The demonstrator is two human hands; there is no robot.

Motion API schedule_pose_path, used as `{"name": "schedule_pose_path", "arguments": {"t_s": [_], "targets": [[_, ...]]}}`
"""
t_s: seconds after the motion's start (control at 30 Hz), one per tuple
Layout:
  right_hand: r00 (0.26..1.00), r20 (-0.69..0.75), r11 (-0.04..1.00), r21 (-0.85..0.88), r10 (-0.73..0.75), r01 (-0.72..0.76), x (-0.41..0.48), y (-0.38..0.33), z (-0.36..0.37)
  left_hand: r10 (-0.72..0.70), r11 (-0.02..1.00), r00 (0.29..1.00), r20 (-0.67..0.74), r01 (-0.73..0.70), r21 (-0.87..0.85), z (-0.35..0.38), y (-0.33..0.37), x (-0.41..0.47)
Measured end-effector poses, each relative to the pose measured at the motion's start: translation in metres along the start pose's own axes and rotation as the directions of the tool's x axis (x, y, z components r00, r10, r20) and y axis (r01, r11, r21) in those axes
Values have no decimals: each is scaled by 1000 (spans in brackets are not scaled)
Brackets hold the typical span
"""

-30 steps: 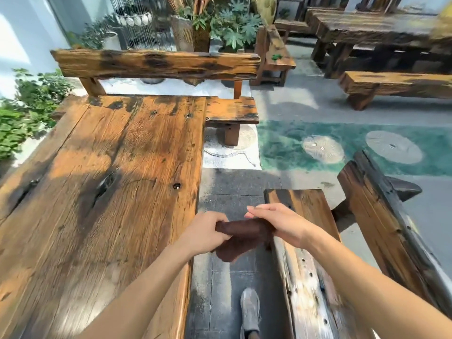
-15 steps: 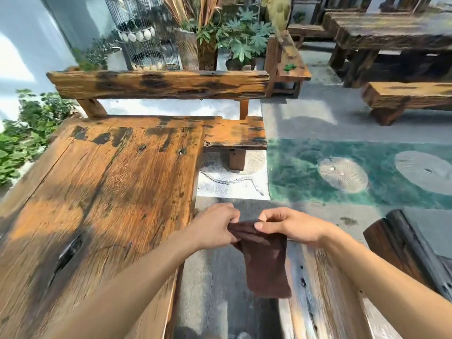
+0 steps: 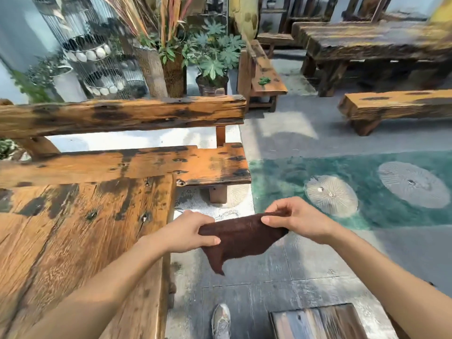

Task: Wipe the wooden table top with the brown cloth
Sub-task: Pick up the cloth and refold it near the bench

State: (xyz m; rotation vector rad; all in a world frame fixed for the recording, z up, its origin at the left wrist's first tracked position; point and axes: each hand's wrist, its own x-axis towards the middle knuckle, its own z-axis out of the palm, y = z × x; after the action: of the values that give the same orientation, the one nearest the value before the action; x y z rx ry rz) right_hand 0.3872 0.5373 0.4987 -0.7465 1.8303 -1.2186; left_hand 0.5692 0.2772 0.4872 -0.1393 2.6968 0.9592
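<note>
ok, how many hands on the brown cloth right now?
2: left hand pinches the left end of the brown cloth, right hand the right end; it hangs beside the wooden table.

The left arm [image 3: 102, 294] and right arm [image 3: 381, 272] reach forward; the left hand [image 3: 187, 232] and right hand [image 3: 299, 222] each pinch one end of the cloth [image 3: 242, 241], knuckles up, close together.

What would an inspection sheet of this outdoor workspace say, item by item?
Surface: worn orange-brown wooden table top, dark stains and knots.
Job's things: dark brown fluffy cloth, held in air beside the table, not touching wood.
Clutter: nothing seen.
Grippers: left hand and right hand each pinch one end of the cloth.
Cables: nothing seen.
Surroundings: rustic wooden bench behind table, green potted plants, teal painted floor.
</note>
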Motion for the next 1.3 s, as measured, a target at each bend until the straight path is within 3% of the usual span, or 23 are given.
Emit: {"name": "schedule_pose_path", "arguments": {"t_s": [0.33,0.6,0.8,0.93,1.03,1.1,1.3], "targets": [[996,25,977,-200,85,-79,143,-35,-120,27,999,999,43,-29,36,-117,-69,152],[991,-18,858,-498,133,-124,286,-18,-210,67,983,998,11,-68,171,-156,-136,297],[973,145,824,-563,179,-68,425,0,-281,-78,977,995,54,66,203,-178,-188,412],[978,132,795,-604,162,-50,496,3,-309,-180,963,979,94,155,222,-198,-208,468],[992,67,777,-628,111,-44,546,4,-324,-245,932,969,31,227,283,-210,-225,508],[994,53,747,-664,97,-37,626,13,-344,-312,900,950,-19,301,315,-229,-264,570],[992,-96,721,-693,-79,-9,743,17,-370,-261,855,909,-325,374,359,-281,-316,665]]}}
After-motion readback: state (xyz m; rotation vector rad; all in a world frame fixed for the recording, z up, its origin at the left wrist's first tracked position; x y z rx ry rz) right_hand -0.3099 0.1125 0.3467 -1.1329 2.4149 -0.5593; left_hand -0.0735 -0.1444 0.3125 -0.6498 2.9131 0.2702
